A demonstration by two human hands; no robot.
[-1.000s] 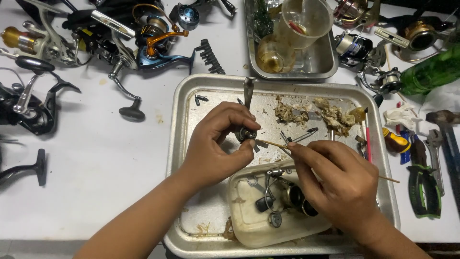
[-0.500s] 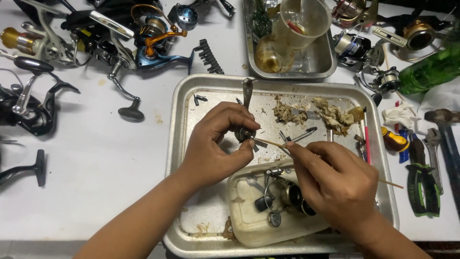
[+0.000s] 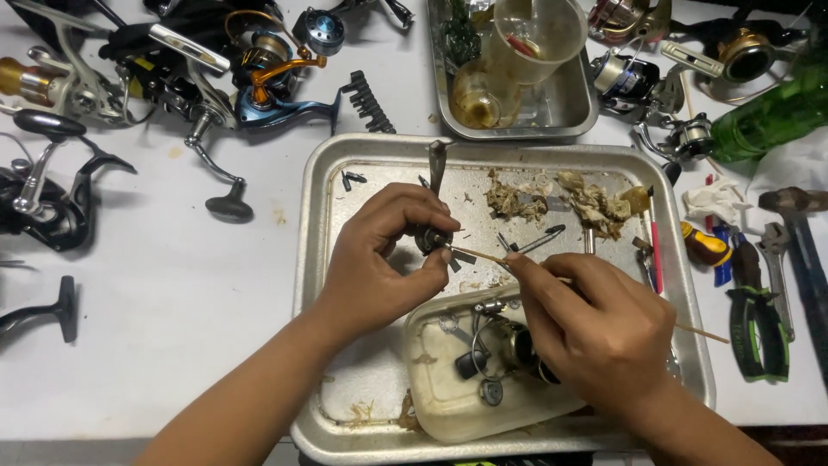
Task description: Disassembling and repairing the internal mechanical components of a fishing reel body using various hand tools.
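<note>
Over a metal tray (image 3: 321, 216), my left hand (image 3: 379, 259) pinches a small dark reel part (image 3: 431, 239) between thumb and fingers. My right hand (image 3: 595, 324) grips a thin wooden stick (image 3: 483, 255) whose tip touches that part; the stick's back end juts out to the right past my hand. Below my hands, inside the tray, a shallow plastic tub (image 3: 440, 401) holds reel parts in cloudy liquid. Greasy wads of tissue (image 3: 561, 198) lie at the tray's far side.
Several fishing reels (image 3: 250, 78) lie at the upper left and upper right (image 3: 742, 52). A second metal tray (image 3: 569, 116) holds a plastic cup (image 3: 535, 34). A green bottle (image 3: 776, 112), pliers (image 3: 759, 319) and a hammer (image 3: 798, 207) lie at the right.
Both hands stay almost where they were; the stick's tip shifts slightly against the held part.
</note>
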